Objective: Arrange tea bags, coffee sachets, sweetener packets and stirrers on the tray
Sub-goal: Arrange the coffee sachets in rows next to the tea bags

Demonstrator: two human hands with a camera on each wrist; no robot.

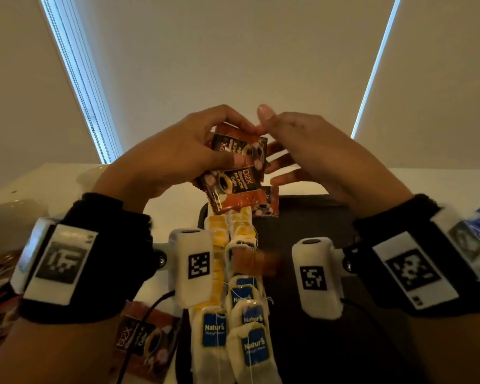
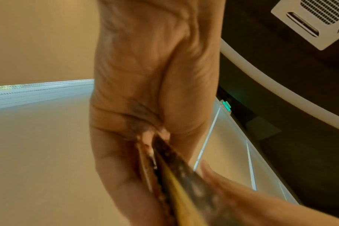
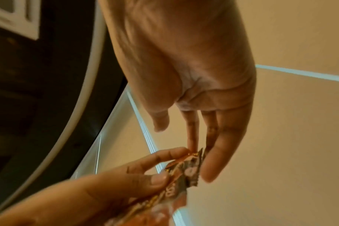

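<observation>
Sorting coffee sachets mid-air, above the tray

Left hand pinches the fanned coffee sachets; right hand, fingers loosely spread, probably picks one off for the tray.

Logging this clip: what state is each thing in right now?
Left hand: grips a fanned bunch of coffee sachets, raised above the tray.
Right hand: open, fingertips at the bunch's edge.
Tea bags: laid overlapping in rows on the tray's left side.
Tray: flat on the table, right part bare.
Loose sachet: lying off the tray.
</observation>
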